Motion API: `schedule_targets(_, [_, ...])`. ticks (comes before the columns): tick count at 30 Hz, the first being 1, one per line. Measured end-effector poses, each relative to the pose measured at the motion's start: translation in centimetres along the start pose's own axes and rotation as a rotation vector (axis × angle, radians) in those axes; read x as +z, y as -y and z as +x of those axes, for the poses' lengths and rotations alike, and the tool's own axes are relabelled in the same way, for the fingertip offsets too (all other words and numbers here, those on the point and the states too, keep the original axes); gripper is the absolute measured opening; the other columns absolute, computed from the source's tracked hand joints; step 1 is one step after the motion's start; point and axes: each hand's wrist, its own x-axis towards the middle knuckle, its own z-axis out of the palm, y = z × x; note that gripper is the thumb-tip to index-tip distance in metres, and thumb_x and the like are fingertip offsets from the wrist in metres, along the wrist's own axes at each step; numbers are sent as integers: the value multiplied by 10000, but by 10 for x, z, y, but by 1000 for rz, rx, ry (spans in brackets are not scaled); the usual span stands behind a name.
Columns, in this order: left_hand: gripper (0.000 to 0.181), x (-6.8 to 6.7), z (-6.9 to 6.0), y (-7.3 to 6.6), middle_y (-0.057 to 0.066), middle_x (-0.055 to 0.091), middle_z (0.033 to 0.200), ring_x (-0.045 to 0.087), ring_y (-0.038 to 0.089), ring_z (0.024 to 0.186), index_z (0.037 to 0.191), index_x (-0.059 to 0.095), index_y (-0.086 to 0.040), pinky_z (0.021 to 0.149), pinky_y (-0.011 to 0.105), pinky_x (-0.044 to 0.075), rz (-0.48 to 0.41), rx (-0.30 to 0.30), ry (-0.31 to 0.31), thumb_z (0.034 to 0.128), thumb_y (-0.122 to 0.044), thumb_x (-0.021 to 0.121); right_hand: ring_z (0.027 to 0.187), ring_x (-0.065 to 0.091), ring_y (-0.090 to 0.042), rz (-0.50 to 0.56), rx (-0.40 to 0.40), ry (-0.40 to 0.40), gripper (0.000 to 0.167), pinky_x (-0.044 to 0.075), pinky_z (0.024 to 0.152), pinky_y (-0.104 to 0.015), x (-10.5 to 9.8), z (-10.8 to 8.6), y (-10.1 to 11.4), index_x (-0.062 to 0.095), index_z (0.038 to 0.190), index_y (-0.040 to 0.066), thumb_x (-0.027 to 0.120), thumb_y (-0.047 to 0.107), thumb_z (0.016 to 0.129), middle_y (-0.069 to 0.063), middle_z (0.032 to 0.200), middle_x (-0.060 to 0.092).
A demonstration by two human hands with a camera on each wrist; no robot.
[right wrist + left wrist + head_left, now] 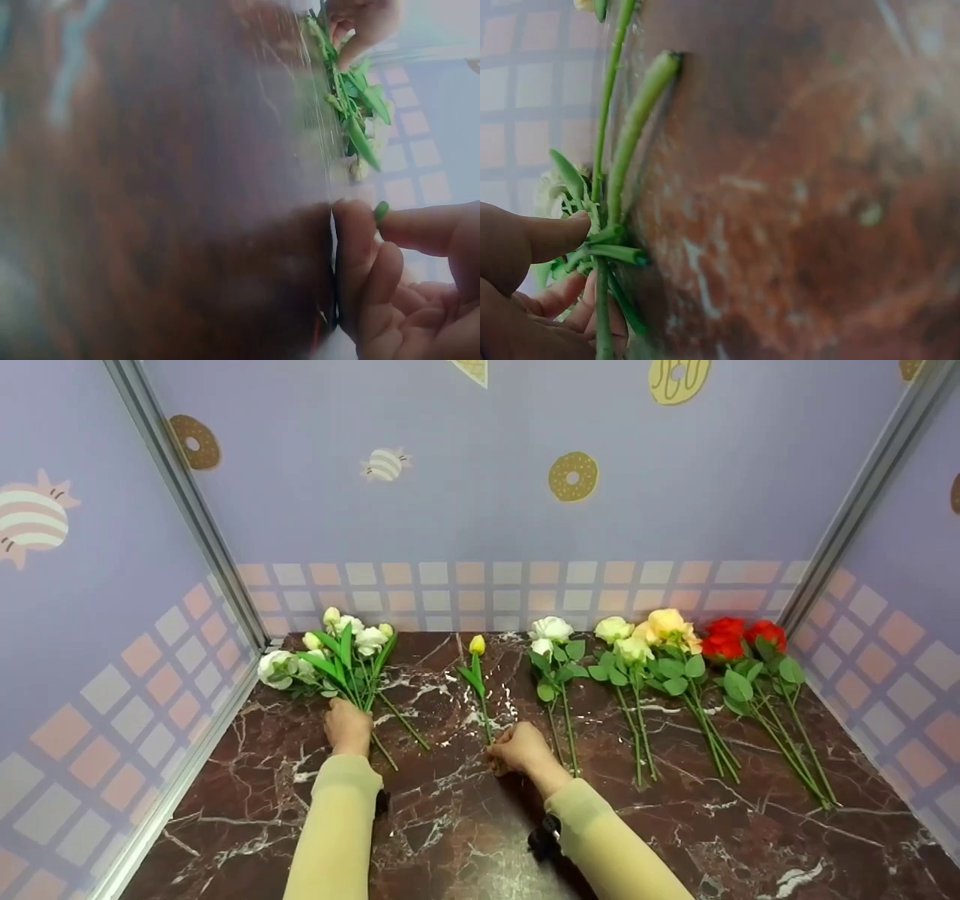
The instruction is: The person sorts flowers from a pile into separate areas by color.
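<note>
My left hand [349, 726] is at the left, its thumb and fingers pinching the green stems [601, 292] of a bunch with white roses [370, 641] and pale tulips [331, 616]. Several stem ends stick out past the fingers. A single yellow tulip [477, 645] lies mid-table, pointing to the back wall. Near the bottom of its stem, my right hand [523, 748] pinches it between thumb and forefinger; the stem's cut end [382, 213] pokes out in the right wrist view. At the far left, a large white rose [277, 670] lies beside the bunch.
White roses [552, 628], pale yellow roses [614, 629], peach-yellow roses [667, 628] and red roses [724, 637] lie in a row on the right, stems toward the front. Under them is a dark red marble tabletop [435, 832]. Lilac panels [480, 525] enclose the back and sides.
</note>
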Motion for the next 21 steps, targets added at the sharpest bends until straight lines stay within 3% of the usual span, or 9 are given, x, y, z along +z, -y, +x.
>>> schedule_targets(3, [407,-2,2,3,390,586,1294,567,532,1231,1297,552,161,1054,598,503,52,18,-3,978,-77,638,473,642,-99,-160,-30,-29,194,578,528,-244,-2,-1,2,765,725,14,766,100,899,-126,632,737])
schedule_targets(6, [266,-4,3,4,371,654,1204,624,515,1154,1126,666,142,977,573,539,81,41,-21,922,-18,610,461,622,-102,-249,-41,-51,217,548,517,-226,-2,-2,3,748,679,48,795,129,875,-112,603,723])
schedule_targets(10, [238,-7,4,4,354,687,1158,647,503,1113,1052,705,132,954,566,551,41,43,-34,944,-63,622,439,625,-99,-229,-27,-40,230,589,507,-258,-1,-2,5,707,661,51,795,97,868,-116,593,715])
schedule_targets(16, [322,-14,5,5,292,711,1186,642,474,1130,1100,747,76,1015,567,539,-96,-1,-17,1007,-216,651,409,601,-76,-197,-11,-19,243,582,472,-258,-1,-2,4,664,655,76,788,80,864,-72,572,697])
schedule_targets(18, [330,-18,5,4,257,735,1149,665,416,1048,1141,748,56,937,506,567,-160,-32,8,1022,-232,638,416,606,-79,-198,-2,-17,233,581,475,-254,-1,-1,4,665,672,69,779,86,875,-67,575,695])
schedule_targets(21, [323,-23,7,1,162,784,942,715,251,867,1228,712,64,764,350,576,-399,-112,77,1030,-178,631,430,614,-88,-196,12,-12,225,594,492,-265,-2,-1,6,670,693,56,765,93,893,-71,588,696])
